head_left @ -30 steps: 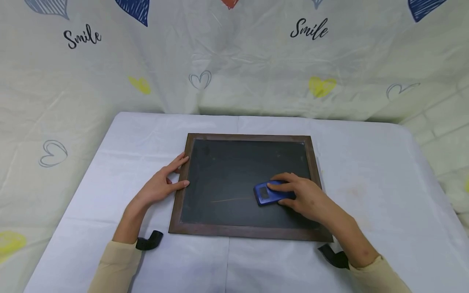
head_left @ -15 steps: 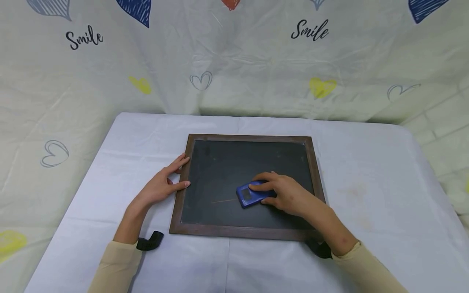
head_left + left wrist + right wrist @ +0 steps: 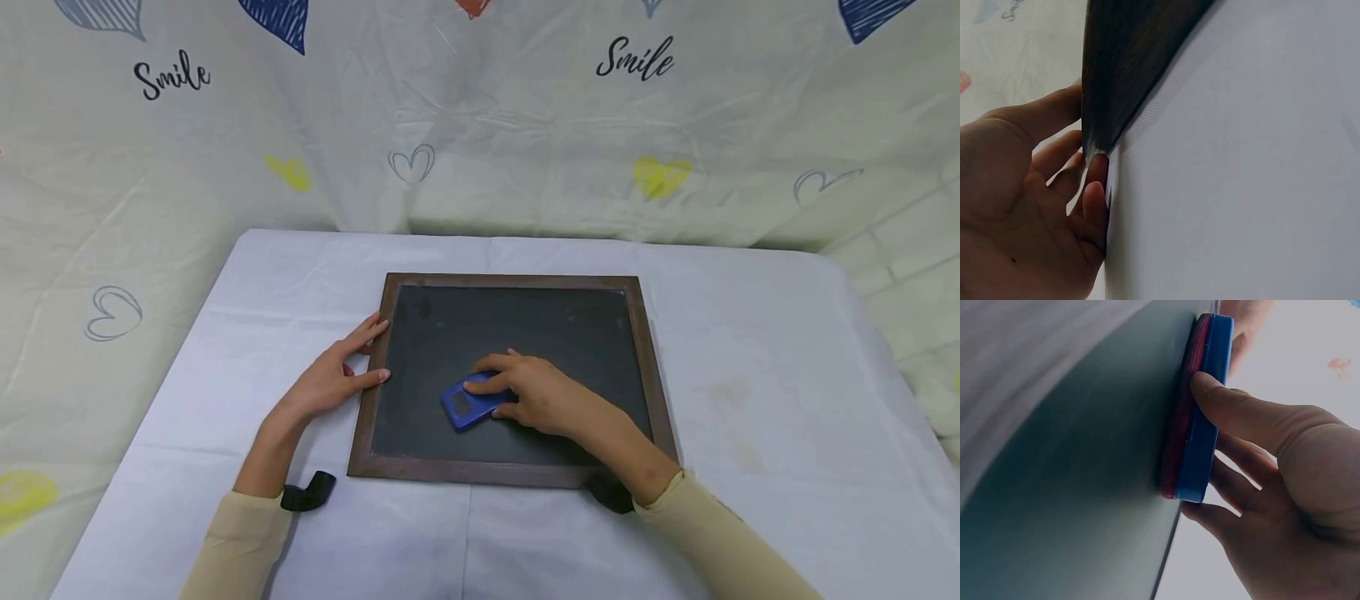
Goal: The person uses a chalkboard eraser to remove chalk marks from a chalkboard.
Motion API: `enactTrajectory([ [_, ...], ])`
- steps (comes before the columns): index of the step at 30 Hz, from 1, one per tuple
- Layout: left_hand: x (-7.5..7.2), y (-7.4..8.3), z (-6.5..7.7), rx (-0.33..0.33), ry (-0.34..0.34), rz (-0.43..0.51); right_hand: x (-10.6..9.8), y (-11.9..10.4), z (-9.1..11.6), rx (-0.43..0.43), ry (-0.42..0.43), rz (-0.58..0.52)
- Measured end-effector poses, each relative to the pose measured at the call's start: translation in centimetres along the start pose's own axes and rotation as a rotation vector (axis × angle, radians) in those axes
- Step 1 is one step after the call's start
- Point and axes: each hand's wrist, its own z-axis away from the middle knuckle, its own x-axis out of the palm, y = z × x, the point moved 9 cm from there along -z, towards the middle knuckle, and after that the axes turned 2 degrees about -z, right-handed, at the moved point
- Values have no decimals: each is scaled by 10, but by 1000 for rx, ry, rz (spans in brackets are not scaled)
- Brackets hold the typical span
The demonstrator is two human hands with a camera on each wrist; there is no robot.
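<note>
In the head view a small chalkboard [image 3: 420, 342] with a brown wooden frame lies flat on the white-covered table. My right hand [image 3: 551, 396] grips a blue board eraser [image 3: 460, 404] and keeps it against the dark surface, left of the board's middle. The right wrist view shows the eraser's reddish felt side [image 3: 1182, 425] on the board, with the thumb along one edge and fingers at the other. At the board's left edge my left hand [image 3: 326, 379] rests its thumb and a fingertip on the frame; the left wrist view shows other fingers beside the frame's edge [image 3: 1129, 56].
A white cloth covers the table [image 3: 765, 350]. Behind it hangs a pale curtain [image 3: 510, 108] printed with hearts and "Smile". Black curved pieces [image 3: 309, 492] sit at both wrists, by the beige sleeves [image 3: 236, 542].
My right hand has slid the eraser leftward across the board, from right of the middle. The thin orange chalk line seen earlier no longer shows. My left hand has stayed at the frame.
</note>
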Motion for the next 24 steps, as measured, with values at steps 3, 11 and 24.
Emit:
enactTrajectory([
  [3, 0, -1, 0, 0, -1, 1, 4, -6, -7, -16, -13, -18],
  [11, 1, 0, 0, -5, -4, 1, 14, -18, -22, -21, -58, -50],
  [24, 0, 2, 0, 10, -13, -9, 27, -42, -40, -52, -96, -47],
])
